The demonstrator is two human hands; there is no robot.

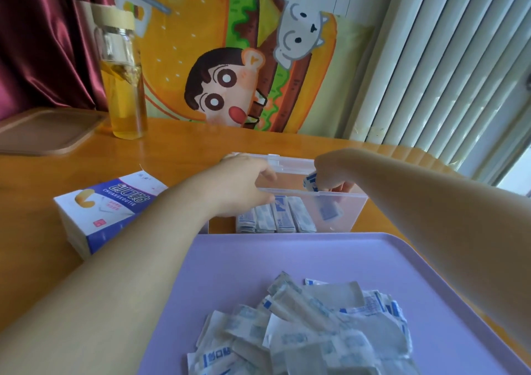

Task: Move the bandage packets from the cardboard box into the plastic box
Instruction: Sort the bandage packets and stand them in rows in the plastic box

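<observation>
L hand [241, 186]: at the near-left corner of the plastic box [349, 213]. Fingers [267, 173] bent over the near wall, palm outside, holding that wall. Blurred.
R hand: [330, 173] over the box's right half, wrist bent down, fingertips pinching a packet.
Packet [311, 181]: blue & white, upright, straight below the R fingertips, top above the rim. Blurred blue patch shows thru the wall just under it; can't tell if it's the same one.
Row [275, 216]: approx. four packets on edge, side by side vs. the box's near wall. Just below the L hand, left of the held packet.
Carton [109, 211]: white & purple cardboard, lying flat on the bench [186, 142], left of the plastic box. L forearm passes over its right corner.
Tray [230, 259]: lilac, nearest the viewer, in front of the plastic box, under both forearms.
Pile [316, 331]: loose packets heaped on the tray's near-right part, well apart from both hands.
Bottle [122, 87]: clear w/ yellow liquid, upright, far left.
Board [48, 130]: brown, flat, beside the bottle.
Behind: cartoon burger cloth [230, 58], maroon curtain [34, 44], blinds [445, 73].
</observation>
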